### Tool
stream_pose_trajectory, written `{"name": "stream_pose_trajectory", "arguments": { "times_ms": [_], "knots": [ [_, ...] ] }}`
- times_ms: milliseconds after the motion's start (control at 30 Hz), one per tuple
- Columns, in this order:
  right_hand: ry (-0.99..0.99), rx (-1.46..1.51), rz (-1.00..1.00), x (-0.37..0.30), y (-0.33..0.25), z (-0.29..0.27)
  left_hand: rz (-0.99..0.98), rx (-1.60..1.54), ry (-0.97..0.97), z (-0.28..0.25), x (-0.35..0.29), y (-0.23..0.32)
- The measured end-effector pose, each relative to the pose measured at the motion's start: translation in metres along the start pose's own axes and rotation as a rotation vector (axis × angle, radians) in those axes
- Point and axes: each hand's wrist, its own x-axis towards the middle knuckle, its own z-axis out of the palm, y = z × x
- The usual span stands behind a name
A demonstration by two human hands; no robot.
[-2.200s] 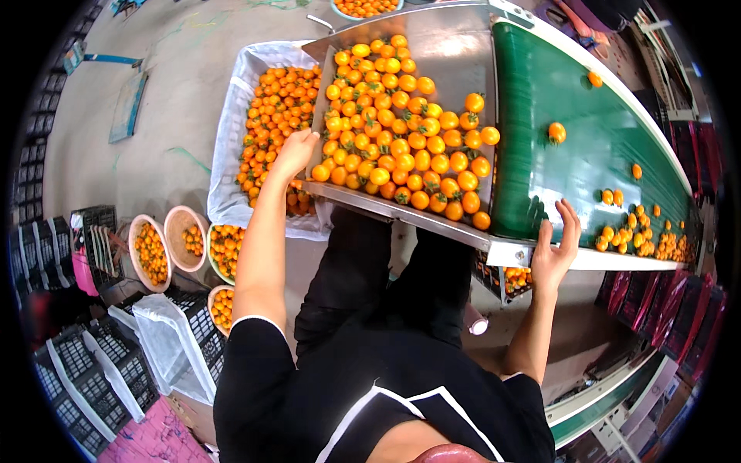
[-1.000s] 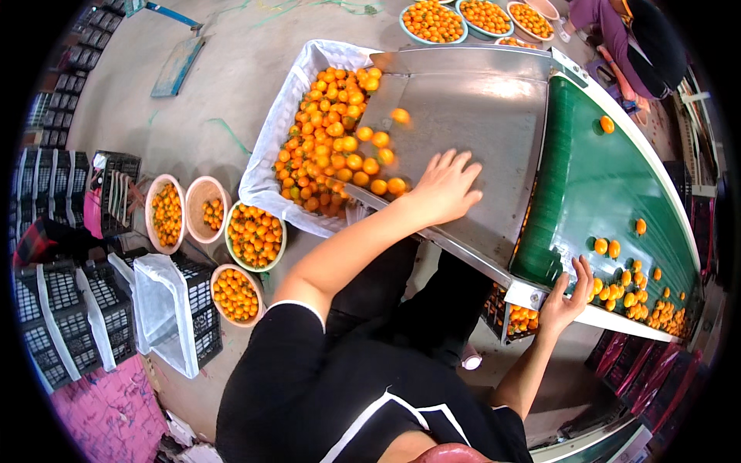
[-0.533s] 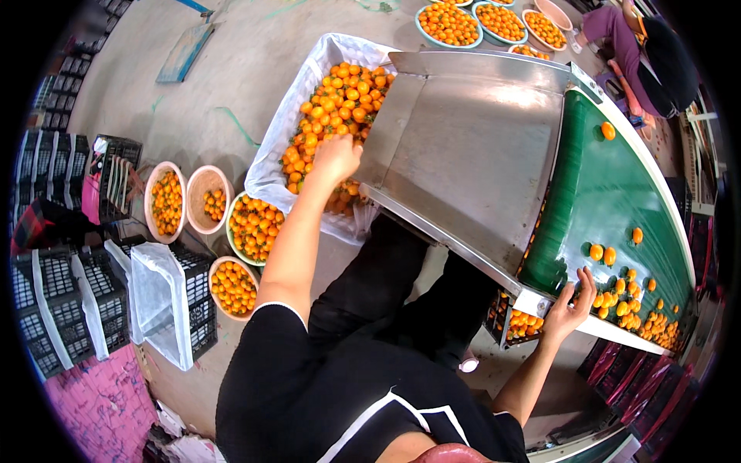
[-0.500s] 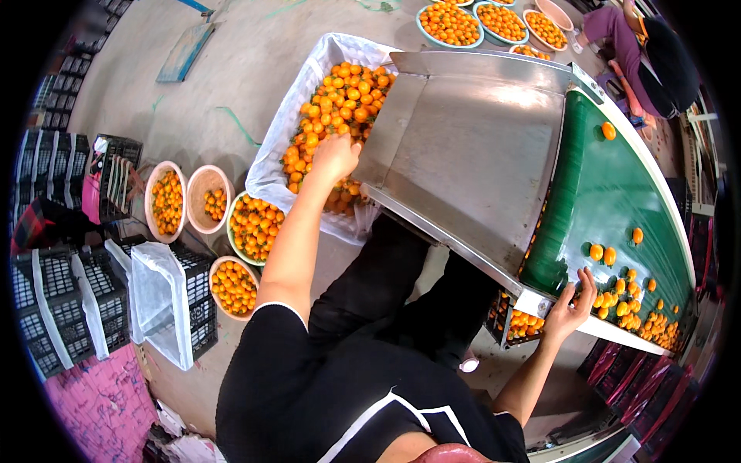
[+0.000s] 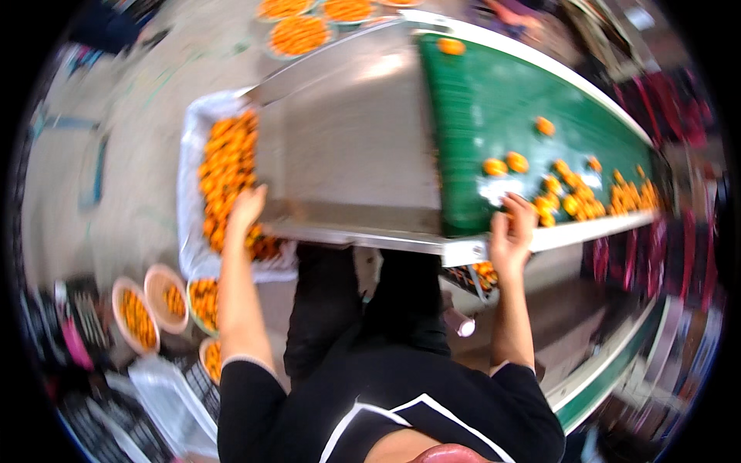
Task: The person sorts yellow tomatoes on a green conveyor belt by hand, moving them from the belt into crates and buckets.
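Observation:
My left hand reaches over the white-lined crate, at the end of the metal chute. Its fingers are smeared by motion, and whether they hold anything is unclear. Small orange fruits that look like cherry tomatoes fill the crate. Over the near rim of the green conveyor belt, my right hand has its fingers loosely bent and its thumb apart. Several orange cherry tomatoes lie on the belt just beyond it, bunched toward the right end.
Tubs of the same fruit stand on the floor at left, among them a pink tub. More full basins sit beyond the chute. A black crate with fruit is under the belt's near edge. Dark stacked crates line the right.
The whole view has turned to the right and is blurred. My left hand has come from over the fruit to the chute's end. My right hand stays at the belt's near edge.

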Motion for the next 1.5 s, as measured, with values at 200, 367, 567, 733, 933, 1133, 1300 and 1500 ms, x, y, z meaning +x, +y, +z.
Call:
{"name": "stream_pose_trajectory", "arguments": {
  "times_ms": [200,367,567,733,933,1133,1300,1500],
  "knots": [
    [0.113,-0.047,-0.104,0.003,-0.002,-0.01,0.136,-0.104,0.324,0.009,-0.005,0.0],
    [0.092,-0.041,-0.134,0.001,-0.002,-0.01,0.259,0.221,0.296,-0.01,-0.058,0.073],
    [-0.067,-0.105,-0.196,0.011,0.01,-0.047,0.655,0.032,0.46,-0.01,-0.106,0.13],
    [-0.15,-0.498,0.239,0.022,0.081,-0.045,0.934,-0.277,0.189,0.017,-0.188,0.234],
    [-0.23,-0.147,-0.126,0.044,0.047,-0.033,1.37,-0.106,0.128,0.063,-0.247,0.332],
    [0.001,-0.645,0.405,0.041,0.15,-0.108,1.297,0.002,0.126,0.088,-0.244,0.34],
    [-0.167,-0.442,0.323,0.049,0.139,-0.079,1.275,0.067,0.146,0.091,-0.244,0.341],
    [0.051,0.253,0.244,0.064,0.132,-0.106,1.249,-0.025,0.156,0.092,-0.24,0.336]
  ]
}}
